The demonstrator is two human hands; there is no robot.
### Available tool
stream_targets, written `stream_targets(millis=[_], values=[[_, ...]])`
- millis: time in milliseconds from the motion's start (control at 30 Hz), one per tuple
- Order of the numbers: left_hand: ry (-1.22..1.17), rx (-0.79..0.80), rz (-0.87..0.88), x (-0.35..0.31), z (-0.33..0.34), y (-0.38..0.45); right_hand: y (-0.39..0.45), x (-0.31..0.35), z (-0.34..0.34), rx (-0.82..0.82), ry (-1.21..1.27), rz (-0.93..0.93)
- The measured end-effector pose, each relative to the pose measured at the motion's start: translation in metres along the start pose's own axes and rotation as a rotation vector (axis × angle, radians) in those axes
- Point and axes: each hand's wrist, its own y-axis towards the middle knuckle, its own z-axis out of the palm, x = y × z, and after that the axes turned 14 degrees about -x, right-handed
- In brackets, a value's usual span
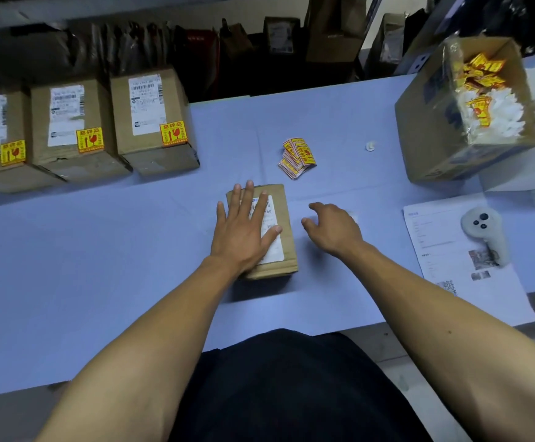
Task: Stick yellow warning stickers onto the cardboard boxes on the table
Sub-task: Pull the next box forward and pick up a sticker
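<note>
1. Step in hand (judged): an unlabelled small cardboard box (286, 231) lies flat on the blue table (100, 282), directly in front of the person; it shows a white shipping label (272, 237) but no yellow sticker yet. The next move calls for fetching one sticker from the loose stack of yellow warning stickers (298, 156), which lies beyond the box, near but apart from it.
2. To do this well: keep the box pinned so it cannot slide, peel a single sticker cleanly, and place it on bare cardboard beside the shipping label, not over the barcode. The three finished boxes (151, 122) at far left, each with its sticker at the near lower corner of the top face, serve as the pattern.
3. Left hand (243, 228): palm down on the box top, fingers (248, 196) straight and slightly spread, thumb lying across the shipping label. It presses; it grips nothing.
4. Right hand (333, 228): just right of the box and apart from it, low over the table, fingers loosely curled. It appears to hold nothing, though its underside is hidden.
5. Also present: an open carton (435, 135) at far right holding sticker scraps and white backing, a printed sheet (435, 237), and a grey handheld controller (483, 231) resting on it.
</note>
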Motion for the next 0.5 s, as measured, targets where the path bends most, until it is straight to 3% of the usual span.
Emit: stream_targets(millis=[200, 500], values=[[-0.078, -0.031, -0.001, 0.005, 0.01, 0.005, 0.042, -0.004, -0.001, 0.026, 0.039, 0.041], [-0.043, -0.043, 0.0, 0.006, 0.016, 0.008, 0.106, 0.003, 0.001, -0.125, 0.068, -0.044]])
